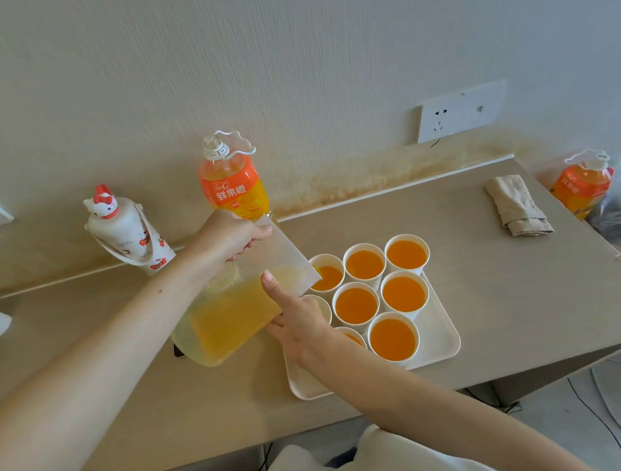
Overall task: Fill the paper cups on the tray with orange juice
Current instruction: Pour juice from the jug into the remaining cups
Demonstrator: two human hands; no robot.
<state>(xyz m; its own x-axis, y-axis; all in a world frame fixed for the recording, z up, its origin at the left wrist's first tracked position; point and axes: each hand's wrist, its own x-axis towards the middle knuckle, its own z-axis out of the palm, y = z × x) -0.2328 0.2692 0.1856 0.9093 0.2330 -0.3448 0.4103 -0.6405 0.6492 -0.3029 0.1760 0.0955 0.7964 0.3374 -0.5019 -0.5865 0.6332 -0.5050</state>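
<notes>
– On the white tray [441, 340], how are the paper cups [365, 265] doing?

– Eight cups are showing. Five are sitting full of orange juice, almost up to the rim.

– And the other three?

– The corner cup [327, 277], at the tray's 11 o'clock, is getting its juice right now. Orange is already showing inside it. The pale cup [321, 307], at 9 o'clock, is looking white inside, so I think it is waiting for its turn. The hidden cup [354, 338], at 7 o'clock, is peeking out from behind the arm with some orange in it.

– What are the hands doing?

– The left hand [232, 234] is curling its fingers tight around the top of the clear jug [229, 323] and tipping it. The right hand [298, 319] is pressing flat on the jug's side, thumb pointing up, fingers reaching under. It is propping, not wrapping.

– Where is the jug?

– It is hanging tipped over the tray's 9 o'clock edge, with its spout over the corner cup. Plenty of juice is sloshing inside.

– So the job is nearly finishing?

– I think so. One cup is filling, and one more is waiting.
</notes>
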